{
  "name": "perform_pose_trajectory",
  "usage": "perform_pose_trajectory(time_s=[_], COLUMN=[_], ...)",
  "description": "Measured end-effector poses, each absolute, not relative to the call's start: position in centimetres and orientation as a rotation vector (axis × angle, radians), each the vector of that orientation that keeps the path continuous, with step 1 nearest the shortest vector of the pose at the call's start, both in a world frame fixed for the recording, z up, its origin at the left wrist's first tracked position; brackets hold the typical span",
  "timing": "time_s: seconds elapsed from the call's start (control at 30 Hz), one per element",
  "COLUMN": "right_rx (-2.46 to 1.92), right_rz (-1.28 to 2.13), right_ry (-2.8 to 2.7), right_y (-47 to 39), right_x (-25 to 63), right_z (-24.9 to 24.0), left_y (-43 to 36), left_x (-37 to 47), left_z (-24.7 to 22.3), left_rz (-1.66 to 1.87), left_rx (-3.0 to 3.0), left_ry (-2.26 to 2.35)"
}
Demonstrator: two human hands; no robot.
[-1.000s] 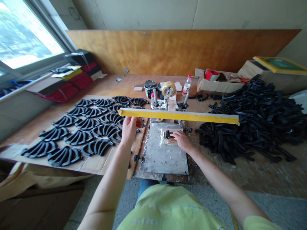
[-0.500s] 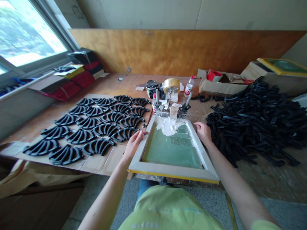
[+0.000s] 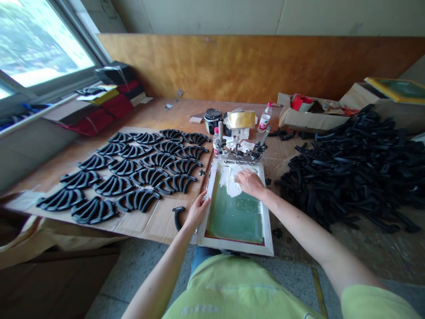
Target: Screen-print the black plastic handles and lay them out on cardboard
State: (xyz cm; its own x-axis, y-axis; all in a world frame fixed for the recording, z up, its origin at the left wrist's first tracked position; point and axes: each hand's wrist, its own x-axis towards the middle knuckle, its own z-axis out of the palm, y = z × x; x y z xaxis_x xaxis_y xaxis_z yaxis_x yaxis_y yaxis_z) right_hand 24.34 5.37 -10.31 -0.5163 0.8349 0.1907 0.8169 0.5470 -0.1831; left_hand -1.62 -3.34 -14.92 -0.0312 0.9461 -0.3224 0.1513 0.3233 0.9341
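Observation:
A screen-printing frame (image 3: 237, 246) with green mesh (image 3: 232, 219) lies in front of me, its far end at a metal hinge clamp (image 3: 242, 156). White ink (image 3: 227, 178) is smeared over the mesh's far part. My right hand (image 3: 251, 182) is closed above this ink, on what looks like a small scraper (image 3: 237, 178) mostly hidden by the fingers. My left hand (image 3: 200, 208) grips the frame's left rail. Beside the left wrist lies one curved black handle (image 3: 178, 216). Several rows of such handles (image 3: 113, 185) fan out on cardboard to the left.
A big heap of black parts (image 3: 358, 173) covers the right side. Behind the clamp stand a tub (image 3: 212, 120), a tape roll (image 3: 241, 120) and a red-capped bottle (image 3: 264, 118). An open cardboard box (image 3: 312, 120) sits at the back right.
The frame's near end has come down and shifted left. My right hand has left the right rail and moved onto the scraper in the ink. The left hand has slid nearer along its rail.

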Motion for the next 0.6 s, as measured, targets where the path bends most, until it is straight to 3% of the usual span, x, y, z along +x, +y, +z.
perform_pose_trajectory(time_s=[0.17,0.43,0.6], right_rx=[-0.944,-1.078,-1.094], right_rz=[0.259,0.138,0.251], right_ry=[-2.739,-2.570,-2.493], right_y=[2.5,2.0,2.8], right_x=[25.2,25.1,24.9], right_z=[-9.3,-10.2,-9.4], left_y=[-3.3,-3.5,-3.6], left_x=[-1.5,-1.5,-1.4], left_z=[-14.6,-14.5,-13.2], left_rz=[0.896,0.907,0.899], left_rx=[1.062,1.066,1.009], left_ry=[1.470,1.474,1.443])
